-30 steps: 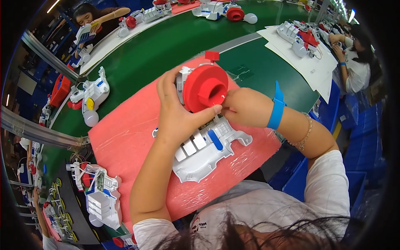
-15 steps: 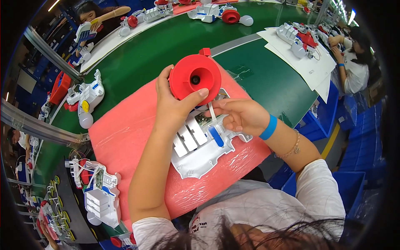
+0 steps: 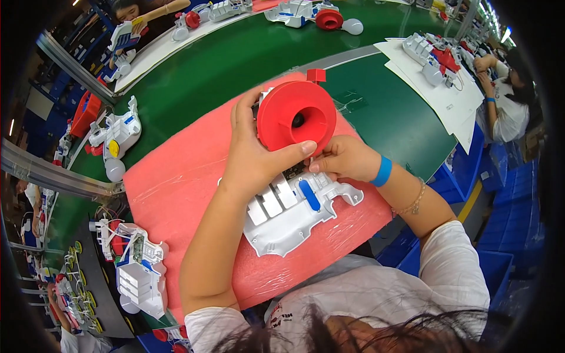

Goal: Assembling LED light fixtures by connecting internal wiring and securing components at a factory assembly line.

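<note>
While hands (image 3: 247, 150) (image 3: 347, 160) @ red funnel (image 3: 278, 113), shirt txt (image 3: 286, 318)

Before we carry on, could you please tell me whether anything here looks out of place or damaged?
Only the white sheets at right stand out: fanned unevenly, a corner seemingly past the edge of the green work surface. No spill shows, and the red funnel-shaped part in the left hand looks undamaged.

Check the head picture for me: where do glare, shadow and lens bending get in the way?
Head view: white glare streaks the glossy pink foam sheet; head view: the central recess of the red, round, funnel-like plastic part falls into dark shadow; head view: the grey metal rail at left bows with the fisheye, and the corners go black.
</note>
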`<state>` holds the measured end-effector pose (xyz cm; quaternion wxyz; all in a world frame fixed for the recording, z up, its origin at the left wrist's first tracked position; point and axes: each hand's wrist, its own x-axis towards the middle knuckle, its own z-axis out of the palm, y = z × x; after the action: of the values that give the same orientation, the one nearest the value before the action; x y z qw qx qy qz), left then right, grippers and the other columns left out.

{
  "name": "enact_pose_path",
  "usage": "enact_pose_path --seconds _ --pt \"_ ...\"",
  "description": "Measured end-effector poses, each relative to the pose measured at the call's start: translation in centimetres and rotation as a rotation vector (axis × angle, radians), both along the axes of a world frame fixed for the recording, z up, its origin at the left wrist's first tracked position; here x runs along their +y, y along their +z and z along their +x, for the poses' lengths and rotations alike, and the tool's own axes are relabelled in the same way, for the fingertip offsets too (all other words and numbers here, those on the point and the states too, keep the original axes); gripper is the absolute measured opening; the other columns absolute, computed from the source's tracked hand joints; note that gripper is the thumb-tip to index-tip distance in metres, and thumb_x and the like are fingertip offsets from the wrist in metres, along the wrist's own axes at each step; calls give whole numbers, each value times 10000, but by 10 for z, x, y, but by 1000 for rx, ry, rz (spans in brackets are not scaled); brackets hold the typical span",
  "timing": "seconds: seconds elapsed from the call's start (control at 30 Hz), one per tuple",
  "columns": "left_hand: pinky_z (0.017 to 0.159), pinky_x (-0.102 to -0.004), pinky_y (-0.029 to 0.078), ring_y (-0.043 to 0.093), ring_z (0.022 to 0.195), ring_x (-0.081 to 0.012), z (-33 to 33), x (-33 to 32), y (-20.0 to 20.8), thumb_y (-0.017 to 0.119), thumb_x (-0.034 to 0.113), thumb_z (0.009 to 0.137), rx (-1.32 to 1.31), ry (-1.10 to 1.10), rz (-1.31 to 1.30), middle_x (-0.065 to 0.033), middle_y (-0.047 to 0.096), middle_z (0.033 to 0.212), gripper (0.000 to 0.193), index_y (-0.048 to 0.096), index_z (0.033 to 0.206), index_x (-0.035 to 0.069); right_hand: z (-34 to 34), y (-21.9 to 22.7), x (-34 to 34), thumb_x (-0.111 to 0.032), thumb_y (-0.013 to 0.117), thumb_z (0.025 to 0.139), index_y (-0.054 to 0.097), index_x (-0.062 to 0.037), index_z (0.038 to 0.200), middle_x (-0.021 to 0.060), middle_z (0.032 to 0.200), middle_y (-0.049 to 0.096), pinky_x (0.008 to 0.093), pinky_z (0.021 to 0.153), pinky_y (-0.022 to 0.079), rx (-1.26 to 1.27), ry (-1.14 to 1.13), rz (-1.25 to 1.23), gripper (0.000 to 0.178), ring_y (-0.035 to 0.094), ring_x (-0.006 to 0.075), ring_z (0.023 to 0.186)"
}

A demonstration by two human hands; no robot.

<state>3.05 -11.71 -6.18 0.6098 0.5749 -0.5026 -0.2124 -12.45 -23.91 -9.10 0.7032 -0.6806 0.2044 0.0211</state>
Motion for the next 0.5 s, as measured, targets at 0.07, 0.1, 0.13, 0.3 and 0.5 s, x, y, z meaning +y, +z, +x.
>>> enact_pose_path --seconds 0.07,0.1,0.13,0.3,0.5 --pt "937 -352 387 450 1115 -231 0 -2 -1 768 196 593 21 -5 14 -133 444 1189 890 234 1281 14 -4 6 7 -130 597 810 589 -6 911 75 728 601 229 440 394 -37 -59 -216 160 499 90 515" --pt "934 -358 386 424 1128 -253 0 -5 -1 784 233 577 72 7 -9 -152 387 1194 902 256 1267 -7 -6 8 8 -136 612 792 612 -13 854 79 684 603 262 471 425 -78 -119 -437 137 539 128 537" --pt "932 -364 385 397 1141 -275 0 -6 -1 800 269 560 123 18 -32 -171 330 1199 918 277 1254 -28 -5 5 6 -136 612 792 612 -13 854 79 684 603 262 471 425 -73 -118 -432 137 539 128 537" --pt "880 -326 432 480 1066 -235 -6 -6 9 787 178 600 292 35 16 -165 425 1163 842 281 1235 -45 0 -4 -3 -176 640 750 626 -24 809 132 753 606 342 622 459 -240 -37 -807 163 583 289 693" --pt "856 -321 449 499 1036 -219 -6 -4 14 777 188 627 376 60 19 -156 467 1123 805 286 1222 -39 5 -6 -4 -179 645 753 630 -29 805 122 731 605 320 586 456 -272 -53 -810 160 583 254 642"
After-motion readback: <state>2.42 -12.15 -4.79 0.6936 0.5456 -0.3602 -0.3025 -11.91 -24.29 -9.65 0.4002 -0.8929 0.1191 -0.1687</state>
